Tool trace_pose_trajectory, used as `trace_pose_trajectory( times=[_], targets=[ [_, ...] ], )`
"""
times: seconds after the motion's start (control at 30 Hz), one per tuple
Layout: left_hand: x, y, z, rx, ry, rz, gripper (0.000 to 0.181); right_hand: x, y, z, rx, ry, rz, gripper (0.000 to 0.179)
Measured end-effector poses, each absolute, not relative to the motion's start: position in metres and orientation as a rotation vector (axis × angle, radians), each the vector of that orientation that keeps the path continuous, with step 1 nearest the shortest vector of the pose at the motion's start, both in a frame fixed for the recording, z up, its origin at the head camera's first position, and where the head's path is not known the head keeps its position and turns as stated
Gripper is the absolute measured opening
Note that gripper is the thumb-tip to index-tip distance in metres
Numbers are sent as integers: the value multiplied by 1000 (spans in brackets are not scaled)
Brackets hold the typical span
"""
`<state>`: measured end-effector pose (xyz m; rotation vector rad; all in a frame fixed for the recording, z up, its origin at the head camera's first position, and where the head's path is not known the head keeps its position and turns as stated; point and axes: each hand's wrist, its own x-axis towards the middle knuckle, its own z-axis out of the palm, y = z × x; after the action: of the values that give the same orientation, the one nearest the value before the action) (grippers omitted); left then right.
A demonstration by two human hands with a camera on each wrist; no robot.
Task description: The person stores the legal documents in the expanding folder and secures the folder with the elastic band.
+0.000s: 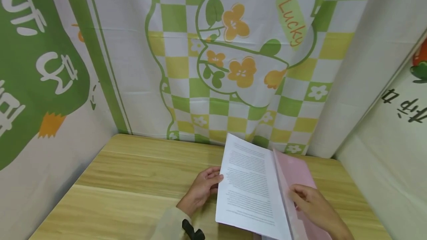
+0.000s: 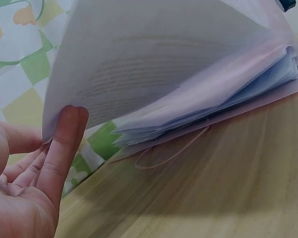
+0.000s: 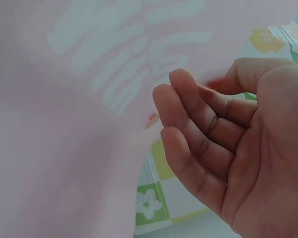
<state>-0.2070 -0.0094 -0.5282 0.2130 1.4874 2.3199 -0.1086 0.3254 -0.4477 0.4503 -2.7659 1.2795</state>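
Observation:
A white sheet of printed paper (image 1: 248, 188) stands tilted over the wooden table in the head view. My left hand (image 1: 201, 186) pinches its left edge between thumb and fingers; in the left wrist view the left hand (image 2: 37, 168) holds the sheet's corner (image 2: 154, 54). To the right is a pink folder (image 1: 300, 169), spread open. My right hand (image 1: 311, 205) pinches a pink leaf of it, and the right wrist view shows the right hand (image 3: 213, 134) with thumb and index finger at the edge of that pink leaf (image 3: 74, 163). Several layered pages (image 2: 258, 84) lie inside the folder.
The folder rests on a light wooden table (image 1: 133, 180). A thin pink elastic loop (image 2: 171, 158) hangs out from under it. A patterned curtain (image 1: 240, 66) stands behind the table, with printed cloth walls at left and right.

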Motion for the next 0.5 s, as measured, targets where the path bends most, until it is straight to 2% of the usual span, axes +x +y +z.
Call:
trace_pose_trajectory(
  times=[0.5],
  targets=[
    [-200, 10, -530, 227, 1469, 2312, 35, -109, 306, -447, 389, -2709, 1039, 27]
  ],
)
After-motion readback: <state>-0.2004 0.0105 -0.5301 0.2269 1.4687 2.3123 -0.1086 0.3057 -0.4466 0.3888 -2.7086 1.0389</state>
